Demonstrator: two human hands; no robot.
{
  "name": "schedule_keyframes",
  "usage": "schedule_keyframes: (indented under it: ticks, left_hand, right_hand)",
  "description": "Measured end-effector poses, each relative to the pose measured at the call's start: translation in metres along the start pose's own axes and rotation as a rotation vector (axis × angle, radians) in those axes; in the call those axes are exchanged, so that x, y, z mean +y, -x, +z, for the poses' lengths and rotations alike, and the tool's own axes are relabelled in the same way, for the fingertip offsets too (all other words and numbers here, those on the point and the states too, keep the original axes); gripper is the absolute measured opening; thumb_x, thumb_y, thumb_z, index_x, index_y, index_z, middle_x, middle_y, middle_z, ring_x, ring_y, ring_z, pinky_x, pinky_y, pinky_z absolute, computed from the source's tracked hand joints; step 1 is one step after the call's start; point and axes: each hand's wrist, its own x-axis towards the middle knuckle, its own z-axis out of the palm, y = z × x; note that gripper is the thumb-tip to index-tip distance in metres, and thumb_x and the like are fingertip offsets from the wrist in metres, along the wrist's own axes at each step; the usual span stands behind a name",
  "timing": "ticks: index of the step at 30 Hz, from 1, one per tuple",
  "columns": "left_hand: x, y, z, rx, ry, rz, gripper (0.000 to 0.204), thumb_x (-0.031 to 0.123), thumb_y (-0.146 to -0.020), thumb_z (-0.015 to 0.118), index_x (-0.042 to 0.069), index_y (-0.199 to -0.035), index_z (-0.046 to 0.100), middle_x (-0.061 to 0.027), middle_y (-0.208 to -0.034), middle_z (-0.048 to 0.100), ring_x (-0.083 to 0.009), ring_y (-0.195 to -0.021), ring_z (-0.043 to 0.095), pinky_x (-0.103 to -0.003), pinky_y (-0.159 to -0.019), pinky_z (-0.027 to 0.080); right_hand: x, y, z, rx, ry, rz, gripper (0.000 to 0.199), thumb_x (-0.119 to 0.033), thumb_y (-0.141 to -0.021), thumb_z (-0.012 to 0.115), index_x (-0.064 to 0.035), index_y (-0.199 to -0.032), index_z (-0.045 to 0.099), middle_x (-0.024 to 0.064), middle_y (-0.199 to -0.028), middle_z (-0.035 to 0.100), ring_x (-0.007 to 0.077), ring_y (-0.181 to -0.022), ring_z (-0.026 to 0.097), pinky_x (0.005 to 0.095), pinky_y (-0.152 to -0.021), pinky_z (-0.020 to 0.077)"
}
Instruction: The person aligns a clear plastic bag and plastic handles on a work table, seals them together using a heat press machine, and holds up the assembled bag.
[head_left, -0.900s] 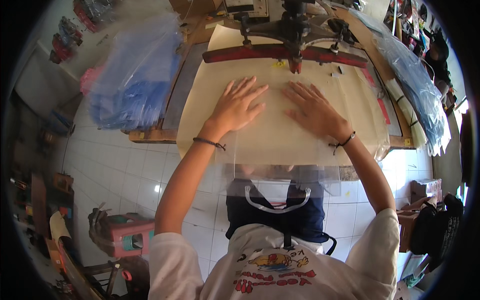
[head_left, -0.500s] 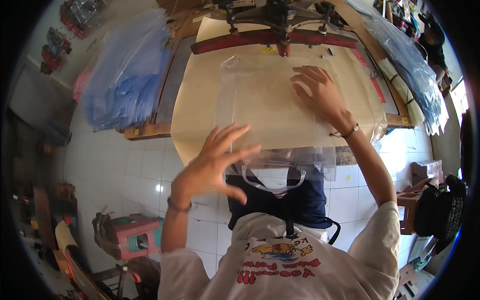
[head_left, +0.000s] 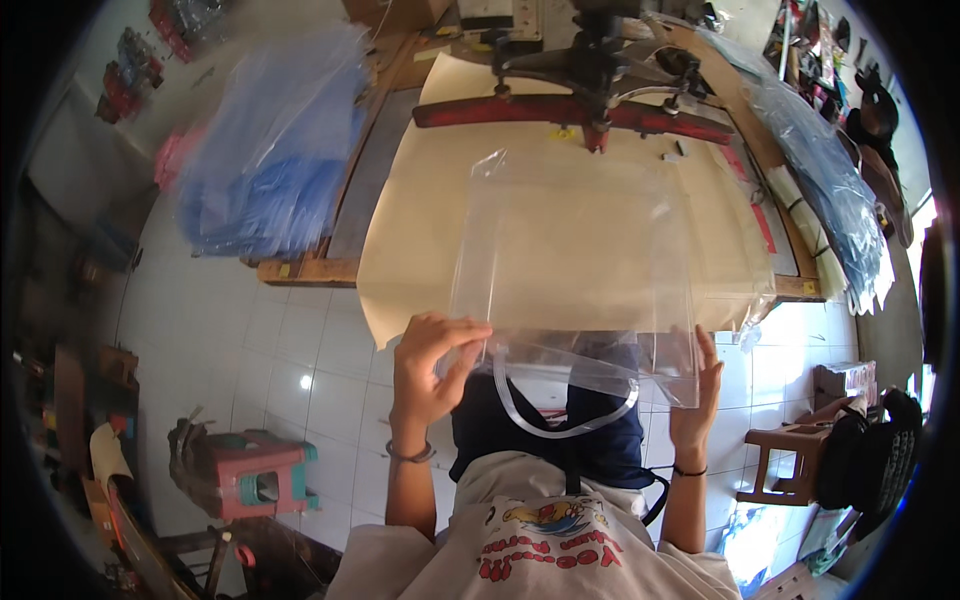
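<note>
one clear plastic bag (head_left: pixel 575 265) lies spread over the near part of a tan sheet (head_left: pixel 420 200) that covers the worktable, and its near edge hangs past the table's front edge, over the person's lap. one clear loop handle (head_left: pixel 560 425) dangles from that near edge, in front of a dark blue apron.

two hands hold the bag, one at each near corner. the left hand (head_left: pixel 432 365) pinches the near left corner, thumb and fingers closed on the plastic just where the handle starts. the right hand (head_left: pixel 698 395) grips the near right corner from below, fingers curled up over the edge of the film. each wrist carries one dark band.

beyond the bag, at the far side of the sheet, stands one machine with a single long red bar (head_left: pixel 570 112) lying crosswise and a dark metal head above its middle. the bag's far edge lies just short of that bar.

two heaps of plastic bags flank the table: one bluish heap (head_left: pixel 275 165) on the left, blurred, and one bluish stack (head_left: pixel 830 190) draped along the right edge. on the white tiled floor there is one pink and green stool (head_left: pixel 250 475) at the lower left and one brown plastic stool (head_left: pixel 790 465) at the lower right, both well apart from the hands.
</note>
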Motion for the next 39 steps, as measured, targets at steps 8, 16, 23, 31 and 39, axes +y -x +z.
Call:
schedule_keyframes:
  ticks: [8, 16, 23, 31, 39]
  left_hand:
    - [0.059, -0.015, 0.017, -0.246, 0.129, 0.100, 0.021, 0.020, -0.093, 0.067, 0.014, -0.111, 0.075, -0.0050, -0.110, 0.071, -0.0228, -0.094, 0.063, -0.039, -0.087, 0.043]
    - [0.137, -0.020, 0.114, -0.520, 0.644, 0.325, 0.059, 0.005, -0.098, 0.058, 0.008, -0.154, 0.042, -0.0154, -0.150, 0.046, -0.0340, -0.131, 0.049, -0.045, -0.110, 0.041]
    - [0.131, -0.003, 0.158, -0.429, 1.376, -0.338, 0.058, 0.012, -0.107, 0.050, 0.010, -0.159, 0.024, -0.0152, -0.150, 0.048, -0.0279, -0.138, 0.050, -0.040, -0.113, 0.044]
    - [0.090, 0.000, 0.131, -0.039, 1.712, -0.624, 0.061, 0.019, -0.107, 0.052, 0.010, -0.159, 0.021, -0.0261, -0.146, 0.049, -0.0330, -0.131, 0.057, -0.046, -0.105, 0.053]
    - [0.081, -0.002, 0.138, -0.006, 1.502, -0.701, 0.068, 0.001, -0.101, 0.058, 0.007, -0.159, 0.023, -0.0285, -0.146, 0.051, -0.0358, -0.125, 0.061, -0.042, -0.103, 0.055]
  right_hand:
    - [-0.042, 0.002, -0.016, -0.131, -0.404, -0.208, 0.101, -0.071, -0.093, 0.052, -0.0053, -0.161, 0.014, 0.0358, -0.148, 0.042, 0.0435, -0.108, 0.067, 0.0579, -0.072, 0.0645]
    - [-0.149, -0.007, -0.058, 0.148, -0.129, -0.759, 0.035, -0.033, -0.104, 0.051, -0.0226, -0.136, 0.061, 0.0214, -0.166, 0.022, 0.0489, -0.152, 0.018, 0.0669, -0.117, 0.0286]
    - [-0.182, -0.036, 0.110, -0.558, 0.940, -0.720, 0.031, 0.000, -0.079, 0.074, -0.0018, -0.109, 0.069, 0.0195, -0.133, 0.065, 0.0421, -0.130, 0.057, 0.0504, -0.106, 0.0458]
    - [-0.139, -0.040, 0.109, -0.509, 0.951, -0.499, 0.044, -0.002, -0.082, 0.076, -0.0029, -0.124, 0.065, 0.0158, -0.134, 0.062, 0.0318, -0.113, 0.066, 0.0408, -0.091, 0.0553]
    - [-0.125, -0.025, 0.098, -0.527, 0.986, -0.240, 0.053, -0.018, -0.083, 0.080, -0.0006, -0.129, 0.061, 0.0180, -0.114, 0.068, 0.0301, -0.092, 0.071, 0.0380, -0.080, 0.0564]
